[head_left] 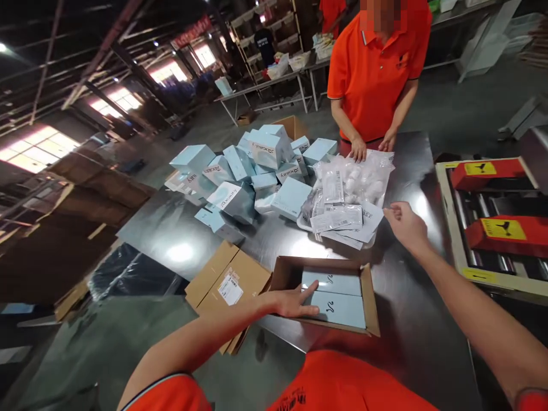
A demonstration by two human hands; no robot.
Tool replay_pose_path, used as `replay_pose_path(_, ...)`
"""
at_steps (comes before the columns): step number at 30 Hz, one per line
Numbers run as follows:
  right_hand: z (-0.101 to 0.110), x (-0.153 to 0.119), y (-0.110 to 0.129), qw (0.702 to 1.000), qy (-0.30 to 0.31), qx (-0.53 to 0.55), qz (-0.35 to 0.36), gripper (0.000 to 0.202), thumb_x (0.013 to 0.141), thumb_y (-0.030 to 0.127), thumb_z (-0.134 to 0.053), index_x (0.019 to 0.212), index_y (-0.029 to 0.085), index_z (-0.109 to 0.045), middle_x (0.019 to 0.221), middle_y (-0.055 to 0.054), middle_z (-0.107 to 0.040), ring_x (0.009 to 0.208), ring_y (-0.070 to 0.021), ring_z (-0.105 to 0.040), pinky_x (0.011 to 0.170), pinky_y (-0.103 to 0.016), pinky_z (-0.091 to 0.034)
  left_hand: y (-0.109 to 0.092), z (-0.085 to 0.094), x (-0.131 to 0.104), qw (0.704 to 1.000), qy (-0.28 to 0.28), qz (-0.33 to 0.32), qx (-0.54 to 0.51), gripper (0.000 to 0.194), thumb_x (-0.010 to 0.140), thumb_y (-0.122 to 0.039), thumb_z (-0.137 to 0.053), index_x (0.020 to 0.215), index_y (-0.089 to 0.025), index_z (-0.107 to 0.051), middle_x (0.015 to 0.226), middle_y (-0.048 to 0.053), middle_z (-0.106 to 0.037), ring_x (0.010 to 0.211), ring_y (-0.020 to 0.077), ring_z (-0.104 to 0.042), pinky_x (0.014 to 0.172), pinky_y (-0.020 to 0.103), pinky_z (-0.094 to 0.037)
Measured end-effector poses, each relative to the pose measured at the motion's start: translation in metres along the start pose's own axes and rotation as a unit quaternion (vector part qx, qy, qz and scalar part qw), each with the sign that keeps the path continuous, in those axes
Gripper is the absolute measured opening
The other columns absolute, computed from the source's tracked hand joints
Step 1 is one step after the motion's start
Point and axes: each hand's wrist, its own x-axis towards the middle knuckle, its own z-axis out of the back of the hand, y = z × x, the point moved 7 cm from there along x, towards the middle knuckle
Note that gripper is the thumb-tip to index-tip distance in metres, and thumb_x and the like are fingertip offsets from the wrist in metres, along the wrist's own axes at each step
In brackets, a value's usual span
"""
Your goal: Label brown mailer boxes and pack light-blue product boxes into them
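Note:
My left hand (295,299) reaches over the left wall of an open cardboard carton (370,297), fingers spread toward two light-blue boxes (342,308) packed side by side in it. My right hand (406,225) is closed in a pinch at the corner of a printed white card (370,220). That card lies at the edge of a white tray (367,244) heaped with clear plastic packets (336,220) and small white pieces in bags (357,182).
A pile of light-blue boxes (240,171) covers the table's (411,165) far left. Flattened cartons (231,279) lie left of the open carton. A co-worker (381,68) stands opposite, hands on the bags. A roller conveyor (492,228) runs along the right.

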Motion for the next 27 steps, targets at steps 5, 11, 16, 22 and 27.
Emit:
replay_pose_path(5, -0.047, 0.085, 0.036, 0.989, 0.077, -0.128, -0.012, 0.057, 0.078, 0.037, -0.078, 0.122, 0.006, -0.058, 0.114, -0.029, -0.067, 0.113, -0.0366, -0.061, 0.096, -0.053, -0.042, -0.019, 0.015, -0.018, 0.994, -0.075, 0.019, 0.073, 0.095, 0.087, -0.07, -0.053, 0.161, -0.024, -0.017, 0.152, 0.022, -0.048, 0.137, 0.0415, -0.05, 0.106, 0.052, -0.045)
replay_pose_path(11, -0.074, 0.101, 0.035, 0.979, 0.128, -0.155, -0.014, 0.041, 0.07, 0.011, -0.074, 0.109, 0.007, -0.063, 0.1, -0.021, -0.07, 0.095, -0.0312, -0.067, 0.079, -0.038, -0.049, -0.042, 0.117, -0.046, 0.926, -0.375, -0.005, 0.03, 0.042, 0.099, -0.047, -0.044, 0.119, -0.024, -0.072, 0.101, 0.007, -0.079, 0.098, 0.0274, -0.074, 0.087, 0.036, -0.054)
replay_pose_path(16, 0.01, 0.079, 0.055, 0.988, 0.112, -0.106, 0.021, 0.011, 0.084, 0.023, -0.061, 0.079, 0.014, -0.064, 0.078, -0.008, -0.066, 0.073, -0.0201, -0.062, 0.068, -0.032, -0.048, -0.041, 0.2, 0.028, 0.914, -0.378, -0.013, 0.145, 0.046, 0.098, -0.037, -0.052, 0.139, -0.016, -0.057, 0.14, 0.013, -0.062, 0.126, 0.0277, -0.061, 0.103, 0.034, -0.048)
replay_pose_path(22, 0.028, -0.042, 0.119, 0.93, 0.321, 0.134, 0.121, 0.031, 0.076, 0.045, -0.068, 0.091, 0.018, -0.067, 0.083, -0.004, -0.068, 0.07, -0.0177, -0.061, 0.057, -0.026, -0.048, -0.052, 0.221, 0.117, 0.936, -0.288, -0.006, 0.202, 0.071, 0.077, -0.04, -0.079, 0.138, -0.012, -0.055, 0.139, 0.023, -0.059, 0.124, 0.0411, -0.06, 0.098, 0.05, -0.052)
replay_pose_path(27, -0.042, -0.057, 0.13, 0.849, 0.488, 0.045, 0.2, 0.021, 0.08, 0.034, -0.063, 0.093, 0.02, -0.07, 0.082, -0.001, -0.071, 0.07, -0.0157, -0.064, 0.06, -0.023, -0.048, -0.05, 0.213, 0.122, 0.936, -0.274, -0.018, 0.22, 0.035, 0.089, -0.031, -0.063, 0.12, -0.015, -0.068, 0.117, 0.017, -0.073, 0.111, 0.0321, -0.068, 0.092, 0.041, -0.054)
